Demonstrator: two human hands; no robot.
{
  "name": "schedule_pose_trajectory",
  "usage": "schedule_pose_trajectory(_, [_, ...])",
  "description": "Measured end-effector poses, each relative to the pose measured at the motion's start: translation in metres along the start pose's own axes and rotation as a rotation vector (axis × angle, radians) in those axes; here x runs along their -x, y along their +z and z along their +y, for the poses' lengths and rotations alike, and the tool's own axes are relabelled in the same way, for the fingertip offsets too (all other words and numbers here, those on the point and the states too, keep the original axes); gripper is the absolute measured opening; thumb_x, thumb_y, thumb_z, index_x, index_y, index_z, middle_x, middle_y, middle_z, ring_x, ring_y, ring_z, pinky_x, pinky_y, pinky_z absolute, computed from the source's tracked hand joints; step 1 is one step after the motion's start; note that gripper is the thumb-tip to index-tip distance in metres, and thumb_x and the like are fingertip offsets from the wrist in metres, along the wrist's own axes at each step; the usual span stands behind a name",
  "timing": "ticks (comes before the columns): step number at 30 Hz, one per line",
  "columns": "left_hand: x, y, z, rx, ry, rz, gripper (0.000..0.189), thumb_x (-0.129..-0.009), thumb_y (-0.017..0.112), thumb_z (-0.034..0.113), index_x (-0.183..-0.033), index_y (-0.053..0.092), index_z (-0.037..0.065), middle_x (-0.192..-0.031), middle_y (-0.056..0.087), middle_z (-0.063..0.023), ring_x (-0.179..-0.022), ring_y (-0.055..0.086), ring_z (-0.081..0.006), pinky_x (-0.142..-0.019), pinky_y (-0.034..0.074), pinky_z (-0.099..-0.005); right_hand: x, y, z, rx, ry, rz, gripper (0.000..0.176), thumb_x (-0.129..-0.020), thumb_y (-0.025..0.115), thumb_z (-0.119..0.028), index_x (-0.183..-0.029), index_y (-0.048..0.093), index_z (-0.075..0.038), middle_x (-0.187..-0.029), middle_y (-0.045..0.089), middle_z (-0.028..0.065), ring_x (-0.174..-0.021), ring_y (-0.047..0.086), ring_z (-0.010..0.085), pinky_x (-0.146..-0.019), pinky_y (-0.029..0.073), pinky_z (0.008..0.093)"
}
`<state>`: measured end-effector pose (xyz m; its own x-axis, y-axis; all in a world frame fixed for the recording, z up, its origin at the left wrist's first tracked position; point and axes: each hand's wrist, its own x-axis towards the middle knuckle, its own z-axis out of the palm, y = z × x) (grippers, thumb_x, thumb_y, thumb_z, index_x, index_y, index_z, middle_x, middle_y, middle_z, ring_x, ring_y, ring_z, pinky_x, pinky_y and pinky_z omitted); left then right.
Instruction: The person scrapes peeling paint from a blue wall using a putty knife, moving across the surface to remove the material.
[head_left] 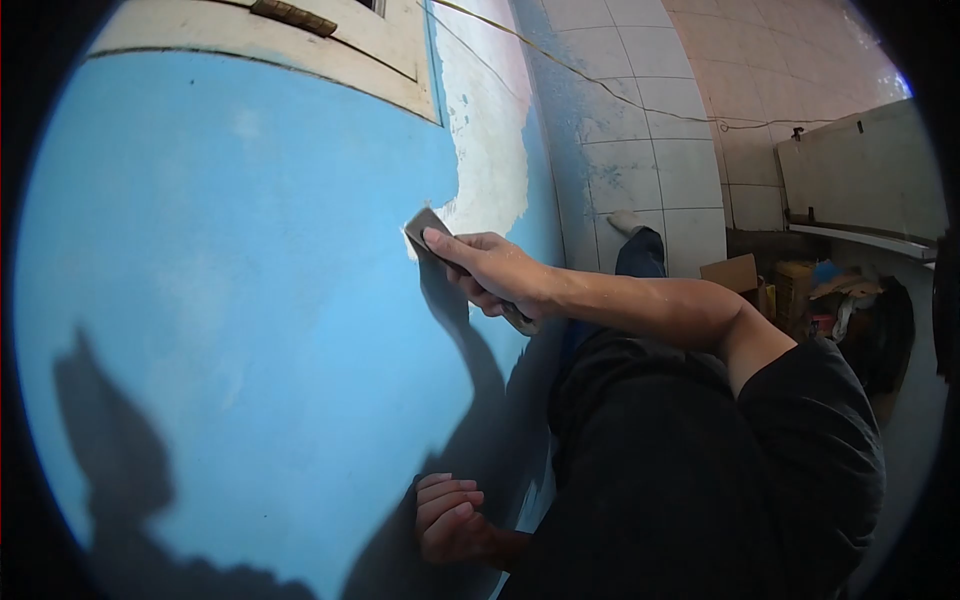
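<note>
My right hand [490, 268] is closed around a scraper [430, 220], thumb pressed on the flat of its dark blade. The end of its handle sticks out below my fingers. The blade meets the blue painted wall [290, 240] at the edge of a white patch [492, 165] where the blue paint is gone. Lower down, my left hand [452, 515] is loosely curled by the wall, with no object visible in it. Whether its fingers touch the wall is hard to tell.
A cream wooden frame with a rusty hinge [293, 17] borders the wall above. Blue flakes lie on the tiled floor [625, 170], near my foot [625, 222]. A thin cable [600, 85] crosses over the tiles. Cardboard boxes [735, 275] and clutter stand at right, below a pale panel [860, 165].
</note>
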<state>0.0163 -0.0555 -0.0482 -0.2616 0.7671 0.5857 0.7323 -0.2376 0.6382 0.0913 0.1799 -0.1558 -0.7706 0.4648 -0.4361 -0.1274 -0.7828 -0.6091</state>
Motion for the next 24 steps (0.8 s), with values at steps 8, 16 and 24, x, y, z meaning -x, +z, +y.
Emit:
schedule_pose_trajectory(8, [0.001, -0.008, -0.001, -0.034, 0.012, -0.117, 0.026, -0.096, 0.058, 0.032, -0.094, 0.053, 0.006, -0.069, 0.057, -0.0089, -0.062, 0.057, -0.0218, -0.068, 0.048, -0.0414, 0.002, -0.001, -0.004, 0.001, 0.020, 0.017, 0.057, -0.090, 0.052, -0.066, -0.076, 0.045, -0.011, -0.056, 0.035, -0.0046, -0.041, 0.031, 0.0056, -0.036, 0.026, 0.0230])
schedule_pose_trajectory(16, [0.001, -0.007, -0.002, -0.025, 0.012, -0.100, 0.027, -0.095, 0.060, 0.032, -0.095, 0.054, 0.006, -0.069, 0.057, -0.0082, -0.061, 0.056, -0.0210, -0.069, 0.048, -0.0416, 0.016, 0.002, -0.001, -0.053, 0.192, -0.050, 0.052, -0.097, 0.047, -0.057, -0.079, 0.048, -0.008, -0.058, 0.034, -0.0020, -0.045, 0.034, 0.0100, -0.039, 0.031, 0.0294])
schedule_pose_trajectory(24, [0.000, -0.006, -0.004, -0.020, 0.036, -0.099, 0.027, -0.096, 0.058, 0.033, -0.095, 0.054, 0.006, -0.069, 0.057, -0.0089, -0.063, 0.057, -0.0222, -0.069, 0.049, -0.0419, 0.018, 0.008, -0.014, -0.090, 0.182, 0.013, 0.049, -0.098, 0.045, -0.057, -0.075, 0.043, -0.014, -0.059, 0.029, -0.0062, -0.042, 0.027, 0.0061, -0.036, 0.024, 0.0236])
